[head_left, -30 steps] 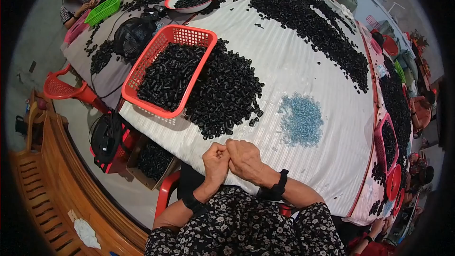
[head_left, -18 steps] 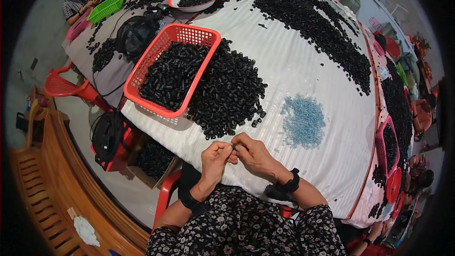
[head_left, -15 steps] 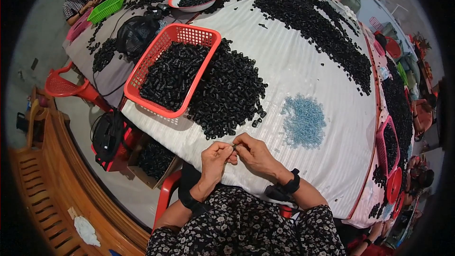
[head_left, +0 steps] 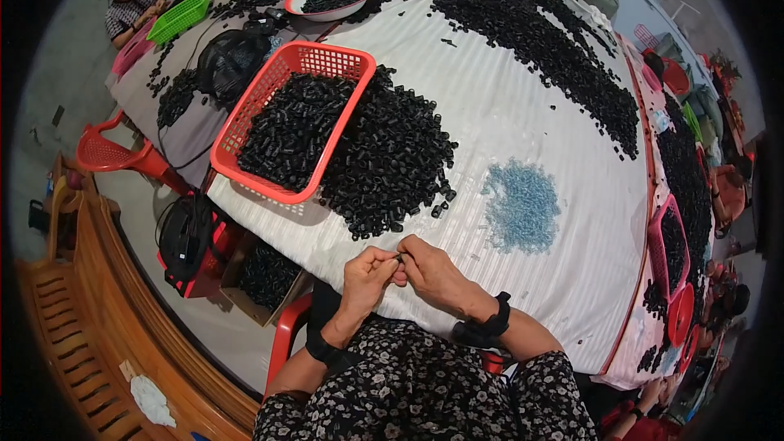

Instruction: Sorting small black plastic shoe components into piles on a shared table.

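The white striped tablecloth (head_left: 523,122) fills my view. Near its front edge my left hand (head_left: 367,271) and right hand (head_left: 433,271) meet, pinching one small black piece (head_left: 399,256), just below the loose black pile (head_left: 390,165).

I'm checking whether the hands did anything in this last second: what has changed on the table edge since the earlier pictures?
Little changed. The left hand and right hand stayed together at the table edge, fingertips meeting on a tiny dark piece; the right wrist swung outward to the right. Nothing was visibly picked up or let go. The red basket, black pile and blue pile lie as before.
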Motion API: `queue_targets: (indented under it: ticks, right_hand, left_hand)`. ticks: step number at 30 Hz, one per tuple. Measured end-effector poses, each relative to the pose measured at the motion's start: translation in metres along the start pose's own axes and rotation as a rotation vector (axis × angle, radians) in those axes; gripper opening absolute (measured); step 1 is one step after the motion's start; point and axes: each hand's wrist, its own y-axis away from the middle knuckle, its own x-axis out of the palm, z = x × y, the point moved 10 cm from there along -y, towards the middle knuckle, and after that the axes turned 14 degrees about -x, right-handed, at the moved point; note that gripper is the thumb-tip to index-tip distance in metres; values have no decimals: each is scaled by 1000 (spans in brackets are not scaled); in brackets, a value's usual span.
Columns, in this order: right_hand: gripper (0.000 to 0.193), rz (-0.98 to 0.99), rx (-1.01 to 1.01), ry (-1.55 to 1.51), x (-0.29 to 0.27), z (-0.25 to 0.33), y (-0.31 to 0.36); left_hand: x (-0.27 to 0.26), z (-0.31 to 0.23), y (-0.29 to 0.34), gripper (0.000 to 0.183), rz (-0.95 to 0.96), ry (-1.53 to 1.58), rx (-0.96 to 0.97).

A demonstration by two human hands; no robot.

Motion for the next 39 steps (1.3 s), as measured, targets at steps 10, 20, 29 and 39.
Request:
queue_targets:
  ticks: [10, 20, 29, 39]
  right_hand:
    - [29, 15, -448, 469, 8, 43, -2]
    - [31, 44, -438, 570, 8, 46, -6]
    - [27, -4, -543, 521, 11, 42, -8]
    - [20, -52, -325, 338, -37, 19, 6]
  left_hand:
    - [0, -9, 5, 5, -147, -74, 134]
    - [-3, -13, 7, 12, -267, -151, 160]
    - [-5, -11, 2, 15, -280, -164, 160]
    - [5, -6, 0, 19, -60, -2, 35]
